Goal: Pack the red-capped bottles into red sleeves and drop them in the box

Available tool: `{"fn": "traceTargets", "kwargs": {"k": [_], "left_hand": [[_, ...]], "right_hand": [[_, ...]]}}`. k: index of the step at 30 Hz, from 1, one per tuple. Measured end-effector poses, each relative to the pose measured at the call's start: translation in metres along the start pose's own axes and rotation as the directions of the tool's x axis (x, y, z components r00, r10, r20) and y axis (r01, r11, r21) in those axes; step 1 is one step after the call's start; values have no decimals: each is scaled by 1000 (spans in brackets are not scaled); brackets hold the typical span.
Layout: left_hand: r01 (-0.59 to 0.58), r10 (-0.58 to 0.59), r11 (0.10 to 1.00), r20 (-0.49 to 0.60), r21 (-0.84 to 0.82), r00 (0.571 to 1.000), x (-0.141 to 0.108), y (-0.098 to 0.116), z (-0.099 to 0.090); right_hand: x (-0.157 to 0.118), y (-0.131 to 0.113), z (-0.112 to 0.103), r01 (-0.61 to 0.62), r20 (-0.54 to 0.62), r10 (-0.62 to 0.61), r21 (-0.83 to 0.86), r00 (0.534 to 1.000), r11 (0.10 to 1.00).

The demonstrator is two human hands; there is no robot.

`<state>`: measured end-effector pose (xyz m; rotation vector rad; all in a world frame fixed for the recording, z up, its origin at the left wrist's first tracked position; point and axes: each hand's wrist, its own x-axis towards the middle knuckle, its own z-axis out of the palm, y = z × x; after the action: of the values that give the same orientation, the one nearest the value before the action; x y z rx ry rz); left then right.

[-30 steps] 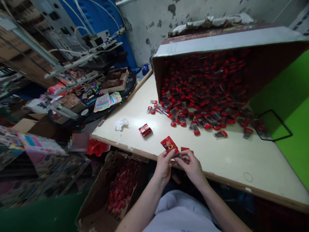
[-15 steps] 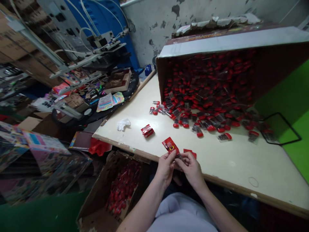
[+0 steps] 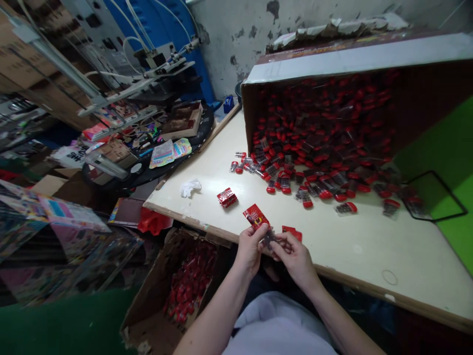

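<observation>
Close to the table's front edge, my left hand (image 3: 249, 250) is closed on a red printed card (image 3: 253, 214), its thumb pressed on the lower end. My right hand (image 3: 297, 257) pinches a small clear packet (image 3: 269, 238) with dark contents, which meets the card between both hands. My fingers partly hide where card and packet join. Beside my right fingers lie a few red cards (image 3: 294, 232) on the table. Farther left sits a small red-and-black bundle (image 3: 226, 197). Many clear packets with red-capped dark items (image 3: 321, 191) spill from the large carton toward my hands.
The large carton (image 3: 354, 58) lies on its side at the back of the table (image 3: 354, 251). A lower carton (image 3: 146, 301) holds red packets. Crumpled white paper (image 3: 190, 188), a black wire frame (image 3: 463, 207) and a rubber band (image 3: 389, 277) lie around; a machine (image 3: 148, 74) stands left.
The red card has tilted and shifted slightly left in my left hand, and more of the clear packet shows between my hands. The view has moved a little.
</observation>
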<state>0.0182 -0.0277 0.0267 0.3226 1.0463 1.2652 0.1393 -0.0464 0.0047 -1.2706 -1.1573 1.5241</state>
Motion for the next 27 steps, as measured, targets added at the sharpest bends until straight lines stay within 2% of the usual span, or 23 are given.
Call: {"fn": "traceTargets", "kwargs": {"k": [4,7,10,14,18,21,24,27], "left_hand": [[31,-33,999,55,42,998,-2,5,-4],[42,-47,997,71,65,996,-5,6,-4],[-1,-1,996,22,88,1000,-9,2,-4],[-15,19,998,-67,58,998,-13,0,-3],[40,-41,998,-34,-52,999,-10,7,-2],[53,-54,994,-6,-98,999,-7,11,-2],[40,-40,997,-6,-61,999,-6,9,-3],[30,-31,999,-30,-31,999,-7,7,-4]], "right_hand": [[-2,-3,1,-14,26,14,-10,1000,1000],[-5,-3,3,-62,50,60,59,997,996],[-8,-1,7,-77,50,72,109,996,991],[-12,1,12,17,-47,-17,5,999,1000],[-10,-3,14,70,-62,-76,-103,995,992],[-6,-6,16,39,-34,-41,-72,999,997],[-3,-7,20,-6,-12,6,-14,1000,1000],[-1,-8,25,4,-40,-4,16,999,1000]]}}
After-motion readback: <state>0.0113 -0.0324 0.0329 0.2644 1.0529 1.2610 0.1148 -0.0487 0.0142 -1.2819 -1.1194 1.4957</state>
